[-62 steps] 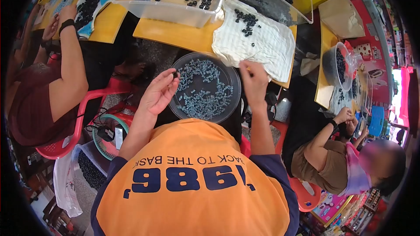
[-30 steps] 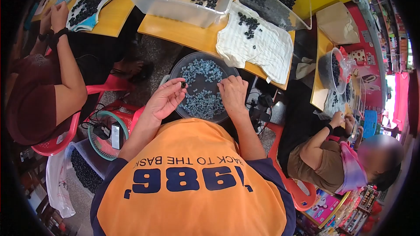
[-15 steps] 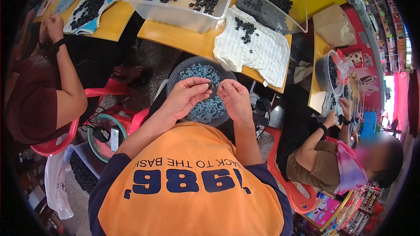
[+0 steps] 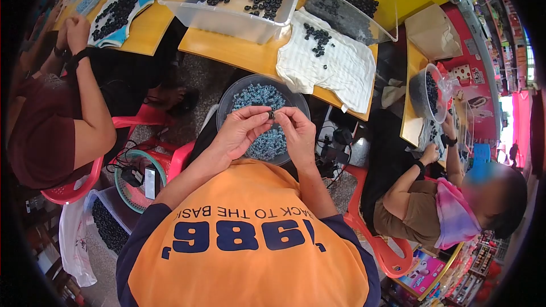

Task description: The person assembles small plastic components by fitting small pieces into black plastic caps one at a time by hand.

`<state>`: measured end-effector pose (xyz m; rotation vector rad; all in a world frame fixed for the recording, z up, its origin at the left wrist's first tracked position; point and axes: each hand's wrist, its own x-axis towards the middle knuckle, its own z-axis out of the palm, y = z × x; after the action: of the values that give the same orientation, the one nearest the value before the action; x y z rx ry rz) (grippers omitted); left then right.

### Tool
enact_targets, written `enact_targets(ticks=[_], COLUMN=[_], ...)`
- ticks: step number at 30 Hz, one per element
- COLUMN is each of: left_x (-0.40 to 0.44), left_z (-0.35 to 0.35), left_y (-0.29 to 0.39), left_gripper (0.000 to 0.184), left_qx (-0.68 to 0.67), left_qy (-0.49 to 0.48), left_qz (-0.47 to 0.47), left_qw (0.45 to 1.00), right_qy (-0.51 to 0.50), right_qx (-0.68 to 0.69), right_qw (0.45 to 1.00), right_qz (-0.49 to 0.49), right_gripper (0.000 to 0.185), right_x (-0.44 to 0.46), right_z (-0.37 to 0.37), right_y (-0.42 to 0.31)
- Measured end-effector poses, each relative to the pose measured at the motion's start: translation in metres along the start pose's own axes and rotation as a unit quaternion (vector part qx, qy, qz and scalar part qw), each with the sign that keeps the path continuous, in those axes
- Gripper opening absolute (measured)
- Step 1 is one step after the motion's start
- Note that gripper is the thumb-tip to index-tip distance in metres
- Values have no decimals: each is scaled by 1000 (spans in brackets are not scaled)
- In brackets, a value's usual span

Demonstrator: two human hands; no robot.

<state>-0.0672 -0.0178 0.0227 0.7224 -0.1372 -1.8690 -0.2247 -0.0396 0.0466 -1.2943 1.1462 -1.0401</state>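
My left hand [image 4: 242,131] pinches a small black ring-shaped part [image 4: 271,115] over a round dark tray [image 4: 226,102]. Against that part, from the right, come the pinched fingertips of my right hand [image 4: 297,132]; anything between them is too small to make out. Many small blue-grey pieces [image 4: 267,145] lie in the tray under both hands. Beyond the tray, a white cloth [image 4: 341,65] on the yellow table [image 4: 227,51] bears loose black parts [image 4: 318,37].
Two clear bins [image 4: 239,20] [image 4: 364,14] with black parts stand at the back. People sit at left [image 4: 91,108] and right [image 4: 409,204]. A green basket [image 4: 128,193] and a tub of black parts [image 4: 108,222] are at lower left.
My right hand went down to the tray, came back up, and now meets the black part in my left hand. My left hand moved right, over the tray. The co-worker at right has reached an arm forward.
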Motion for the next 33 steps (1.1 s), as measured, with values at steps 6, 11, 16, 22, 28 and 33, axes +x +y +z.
enact_targets(ticks=[6, 11, 16, 22, 28, 33], left_x=[1, 5, 5, 1, 4, 17], left_z=[-4, -12, -14, -13, -8, -2], left_y=[-5, -8, -6, -5, 5, 19], left_gripper=[19, 19, 18, 18, 17, 18], left_qx=[8, 11, -106, -89, -72, -53], left_qy=[2, 12, -21, -62, -71, -85], left_qz=[8, 4, -49, -57, -63, -19], left_qw=[1000, 1000, 993, 992, 993, 995], right_qy=[4, -7, 133, 106, 19, 94], right_qx=[-20, 14, -107, -416, -475, -408], right_qw=[1000, 1000, 983, 884, 848, 896], right_qz=[-4, 8, -69, -183, -232, -151], right_gripper=[11, 19, 20, 17, 10, 12], right_x=[0, 8, 72, 147, 161, 135], right_z=[4, -1, -61, -120, -123, -106], right_y=[5, 7, 2, 27, 51, 34])
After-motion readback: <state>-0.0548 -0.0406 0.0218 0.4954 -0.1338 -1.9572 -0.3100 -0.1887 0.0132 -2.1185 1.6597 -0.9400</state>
